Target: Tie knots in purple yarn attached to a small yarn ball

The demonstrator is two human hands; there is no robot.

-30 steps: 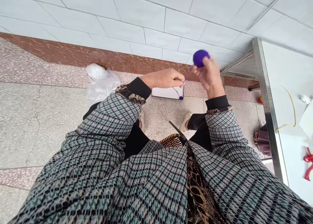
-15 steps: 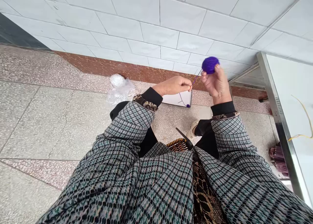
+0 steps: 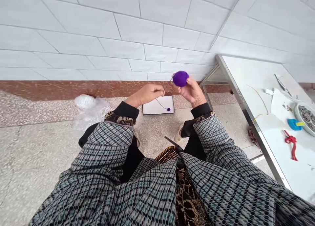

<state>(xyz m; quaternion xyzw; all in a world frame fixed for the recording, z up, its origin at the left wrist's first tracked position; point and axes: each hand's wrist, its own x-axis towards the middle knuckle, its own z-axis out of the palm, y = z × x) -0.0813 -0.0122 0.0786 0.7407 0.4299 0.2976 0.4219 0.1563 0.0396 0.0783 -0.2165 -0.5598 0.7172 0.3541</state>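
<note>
My right hand [image 3: 191,92] is closed round a small purple yarn ball [image 3: 180,78], held up in front of me. A thin purple strand [image 3: 168,84] runs from the ball down to my left hand [image 3: 147,94], whose fingers pinch it. The two hands are close together, the left a little lower. On the floor beyond them lies a white board [image 3: 157,105] with a dark thread and a small purple bead on it. I sit with checked coat sleeves and my knees in view.
A white metal-edged table [image 3: 248,75] stands at the right with yellow thread [image 3: 261,102], red cord [image 3: 291,144], a blue item [image 3: 293,124] and a bowl [image 3: 305,116]. A clear plastic bag [image 3: 90,106] lies on the floor at left. A woven basket [image 3: 168,152] sits between my legs.
The view has swung to the right, showing more of the table. My hands have drawn closer together and the ball sits lower. Both grips are unchanged.
</note>
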